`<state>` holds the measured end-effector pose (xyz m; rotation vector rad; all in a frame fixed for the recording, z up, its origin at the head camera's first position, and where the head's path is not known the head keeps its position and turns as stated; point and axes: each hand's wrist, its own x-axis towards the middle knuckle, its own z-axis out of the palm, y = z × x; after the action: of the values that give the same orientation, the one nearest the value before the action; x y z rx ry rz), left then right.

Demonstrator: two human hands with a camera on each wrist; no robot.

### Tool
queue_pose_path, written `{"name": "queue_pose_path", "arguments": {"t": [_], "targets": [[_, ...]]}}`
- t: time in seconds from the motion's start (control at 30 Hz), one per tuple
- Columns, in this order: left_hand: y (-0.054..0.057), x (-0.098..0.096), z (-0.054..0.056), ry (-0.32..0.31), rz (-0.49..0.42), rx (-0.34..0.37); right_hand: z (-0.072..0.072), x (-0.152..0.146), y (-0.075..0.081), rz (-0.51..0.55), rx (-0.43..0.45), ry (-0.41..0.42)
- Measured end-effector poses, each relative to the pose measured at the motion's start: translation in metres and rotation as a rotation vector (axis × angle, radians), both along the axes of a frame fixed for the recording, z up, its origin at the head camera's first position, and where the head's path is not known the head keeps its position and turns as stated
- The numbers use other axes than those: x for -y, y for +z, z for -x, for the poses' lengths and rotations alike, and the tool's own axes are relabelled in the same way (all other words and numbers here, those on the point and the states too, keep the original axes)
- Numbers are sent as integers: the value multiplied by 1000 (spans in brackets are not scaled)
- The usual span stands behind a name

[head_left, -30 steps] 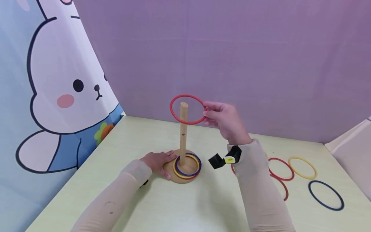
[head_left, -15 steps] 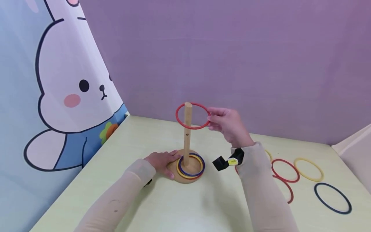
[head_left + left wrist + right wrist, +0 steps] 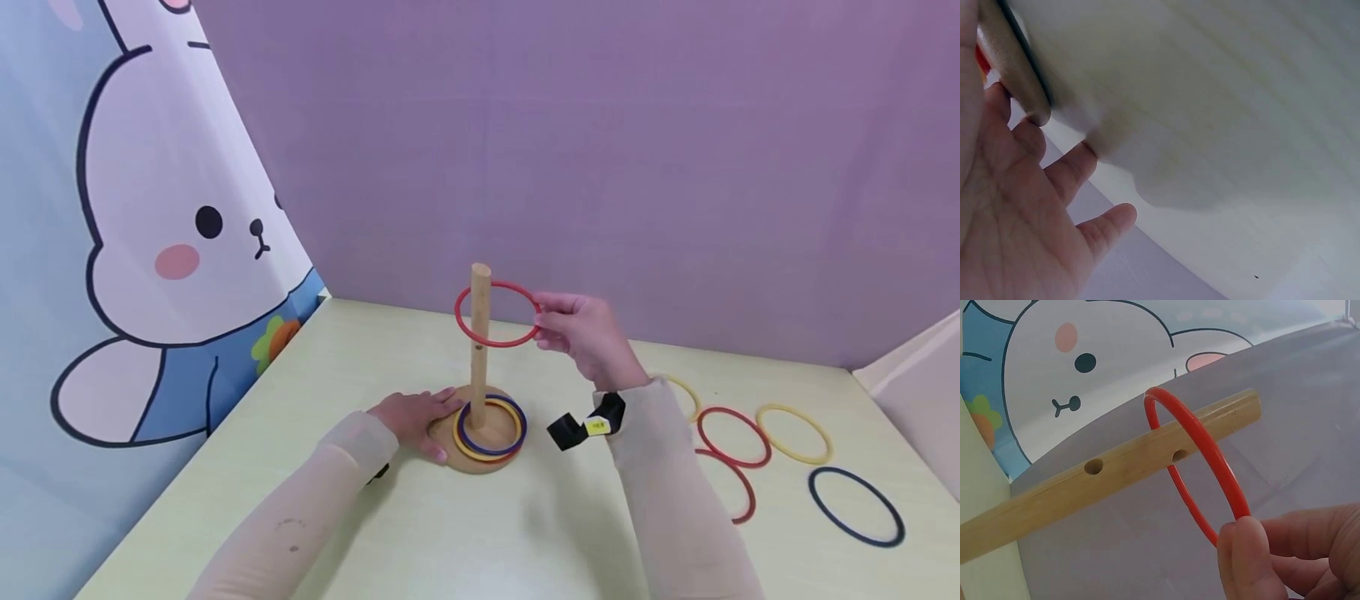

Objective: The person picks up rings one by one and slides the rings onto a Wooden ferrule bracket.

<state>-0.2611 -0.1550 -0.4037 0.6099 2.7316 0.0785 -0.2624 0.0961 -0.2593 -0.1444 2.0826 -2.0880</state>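
Observation:
My right hand (image 3: 588,333) pinches a red ring (image 3: 501,344) at its right side. The ring encircles the upper part of a wooden post (image 3: 478,375), a little below its top. In the right wrist view thumb and fingers press on the red ring (image 3: 1219,465), and the post (image 3: 1041,500) runs through it. My left hand (image 3: 408,421) rests with spread fingers on the left side of the round wooden base (image 3: 471,468). In the left wrist view its fingers touch the base's edge (image 3: 1016,69). Blue (image 3: 522,421), yellow (image 3: 459,442) and red rings lie stacked around the post's foot.
On the right of the pale table (image 3: 420,533) lie more rings: a red one (image 3: 767,454), another red one (image 3: 752,500) partly behind the right sleeve, yellow ones (image 3: 825,442) and a dark blue one (image 3: 873,542). A purple cloth (image 3: 637,167) stands behind the table.
The right hand has lowered the red ring from about the post's top to below it, so the post now stands through the ring. The left hand has stayed on the base.

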Motion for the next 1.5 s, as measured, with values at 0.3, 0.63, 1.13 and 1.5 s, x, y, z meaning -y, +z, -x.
{"name": "queue_pose_path", "arguments": {"t": [0.3,0.63,1.13,1.5], "targets": [[2,-3,-2,13,0,12,-3,-4,-17,-60,-6,-12],[1,-2,-3,3,5,3,1,-1,-37,-59,-7,22],[2,0,-5,-1,10,-1,19,5,-87,-88,18,98],[1,1,-5,26,27,14,0,7,-117,-126,19,43]]}}
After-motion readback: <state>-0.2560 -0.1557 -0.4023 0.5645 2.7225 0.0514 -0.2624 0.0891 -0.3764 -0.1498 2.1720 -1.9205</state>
